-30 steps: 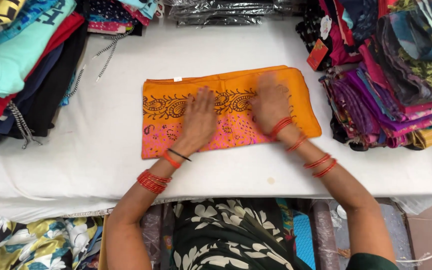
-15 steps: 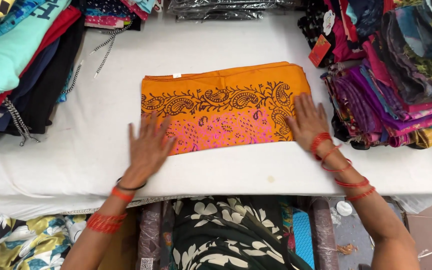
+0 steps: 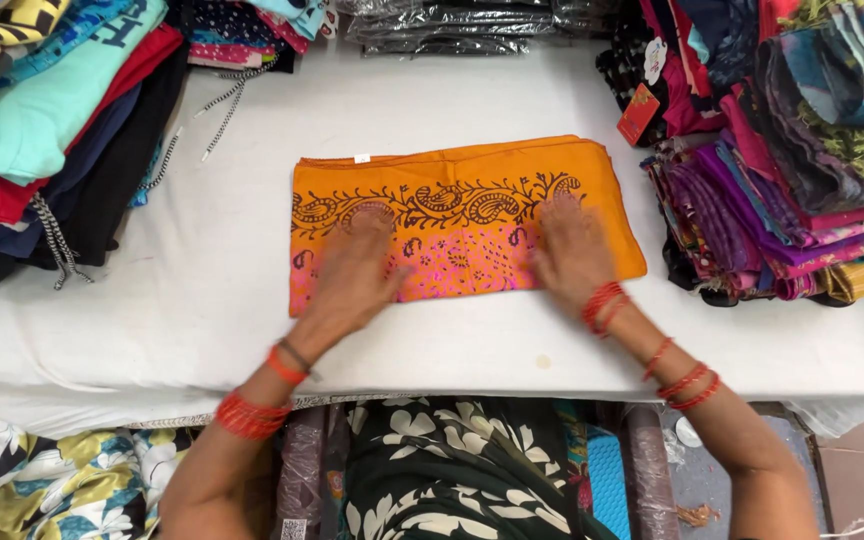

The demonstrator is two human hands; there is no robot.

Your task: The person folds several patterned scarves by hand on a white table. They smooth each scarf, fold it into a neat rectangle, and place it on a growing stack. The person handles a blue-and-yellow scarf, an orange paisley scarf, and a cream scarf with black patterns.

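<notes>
A folded orange and pink cloth (image 3: 462,215) with a dark paisley border lies flat on the white table (image 3: 152,310). My left hand (image 3: 357,270) rests palm down on its left half, fingers spread. On the right half, my right hand (image 3: 570,250) lies flat the same way. Red bangles circle both wrists. Neither hand grips the cloth.
A stack of folded clothes (image 3: 42,130) in teal, red and black fills the left. Piled colourful fabrics (image 3: 782,150) crowd the right. Plastic-wrapped packs (image 3: 462,25) sit at the far edge. The table's front edge is close to my floral-clad body.
Both hands have moved inward from the cloth's outer edges onto the cloth itself, after sweeping outward from its middle a second ago.
</notes>
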